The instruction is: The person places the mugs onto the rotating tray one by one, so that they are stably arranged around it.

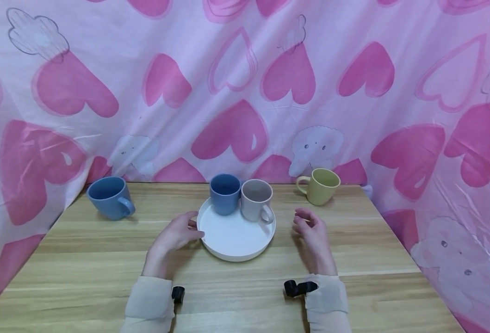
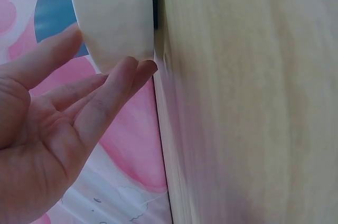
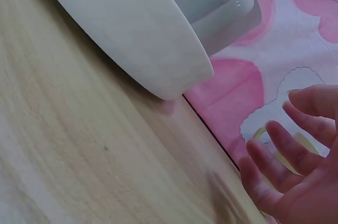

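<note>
A round white tray [image 1: 234, 243] with a low rim sits on the wooden table. On its back part stand two mugs side by side: a blue mug [image 1: 225, 196] and a light grey mug [image 1: 255, 201], whose handle points toward the front right. My left hand [image 1: 181, 231] holds the tray's left side, thumb at the rim and fingers along the outer wall near the bottom [image 2: 119, 89]. To the right of the tray, my right hand [image 1: 313, 231] hovers apart from it with loosely bent fingers [image 3: 288, 147] and nothing in them.
A larger blue mug [image 1: 110, 199] stands at the back left, its handle toward the front right. At the back right is a yellow-green mug [image 1: 321, 187] with its handle to the left. Behind the table [image 1: 236, 296] hangs a pink heart-patterned curtain [image 1: 228, 83].
</note>
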The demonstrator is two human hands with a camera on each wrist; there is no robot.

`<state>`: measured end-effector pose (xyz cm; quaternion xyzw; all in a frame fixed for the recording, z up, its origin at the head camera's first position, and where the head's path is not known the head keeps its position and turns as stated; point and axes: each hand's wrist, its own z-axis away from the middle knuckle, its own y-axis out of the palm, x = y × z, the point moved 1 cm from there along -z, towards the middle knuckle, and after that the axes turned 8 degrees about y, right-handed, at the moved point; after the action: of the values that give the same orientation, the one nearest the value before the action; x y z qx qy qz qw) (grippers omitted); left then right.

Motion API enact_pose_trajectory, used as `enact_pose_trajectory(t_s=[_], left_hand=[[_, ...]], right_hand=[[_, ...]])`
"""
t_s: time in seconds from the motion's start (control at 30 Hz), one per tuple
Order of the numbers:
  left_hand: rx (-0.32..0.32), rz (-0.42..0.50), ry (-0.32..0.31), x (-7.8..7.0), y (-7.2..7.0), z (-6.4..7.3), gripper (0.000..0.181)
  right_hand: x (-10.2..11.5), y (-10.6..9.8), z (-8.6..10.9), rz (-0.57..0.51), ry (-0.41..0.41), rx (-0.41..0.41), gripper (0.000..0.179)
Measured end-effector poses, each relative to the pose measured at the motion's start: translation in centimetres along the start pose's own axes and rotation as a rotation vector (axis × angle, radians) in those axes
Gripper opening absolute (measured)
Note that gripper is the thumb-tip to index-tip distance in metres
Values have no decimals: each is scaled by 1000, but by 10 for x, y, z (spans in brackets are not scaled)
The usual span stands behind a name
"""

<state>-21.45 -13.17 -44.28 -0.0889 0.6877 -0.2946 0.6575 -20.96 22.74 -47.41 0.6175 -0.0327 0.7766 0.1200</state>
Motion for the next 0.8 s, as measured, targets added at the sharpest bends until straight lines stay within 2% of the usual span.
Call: enact_pose_trajectory(t_s=[0.13,0.37,0.47,0.8], left_hand=[[17,-8,-4,0,-1,2,68],[28,23,32,0,1,3,67],[38,53,45,2,3,2,69],[38,60,50,3,3,-1,68]], right_hand=[[0,0,-4,-14,-5,-24,30],[8,2,-18,35,-143,-131,36],[10,4,-25,50,-172,-177,41],[11,15,-53,-147,-200,-229,33]])
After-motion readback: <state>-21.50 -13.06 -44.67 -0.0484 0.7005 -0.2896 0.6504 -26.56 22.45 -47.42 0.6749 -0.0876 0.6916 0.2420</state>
